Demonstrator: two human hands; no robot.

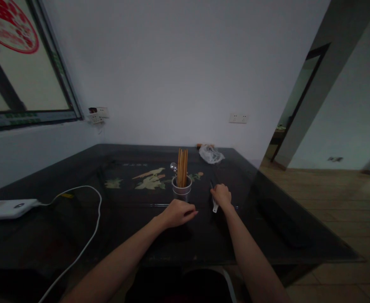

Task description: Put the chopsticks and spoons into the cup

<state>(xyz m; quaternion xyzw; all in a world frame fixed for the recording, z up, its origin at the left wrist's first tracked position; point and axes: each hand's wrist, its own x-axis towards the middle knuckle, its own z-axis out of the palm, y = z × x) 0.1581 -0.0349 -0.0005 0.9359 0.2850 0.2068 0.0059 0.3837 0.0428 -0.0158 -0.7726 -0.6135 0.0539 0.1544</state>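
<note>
My right hand (pixel 222 195) is closed around a slim utensil that looks like a knife, its white handle (pixel 215 208) pointing toward me and its narrow dark end (pixel 211 184) pointing away. Loosely curled, my left hand (pixel 179 213) is in front of a cup (pixel 182 191); I see nothing in its fingers, though their undersides are hidden. Several wooden chopsticks (pixel 182 168) stand upright in that cup. A shiny rounded metal piece (pixel 174 166), perhaps a spoon, shows at the cup's left side.
The dark table (pixel 128 231) has a bird-and-flower picture (pixel 150 179). At its back lies a clear plastic bag (pixel 210 154) beside an orange-brown object (pixel 203 145). On the left are a white device (pixel 9 209) and its cable (pixel 99 210). A long dark object (pixel 282 223) lies right.
</note>
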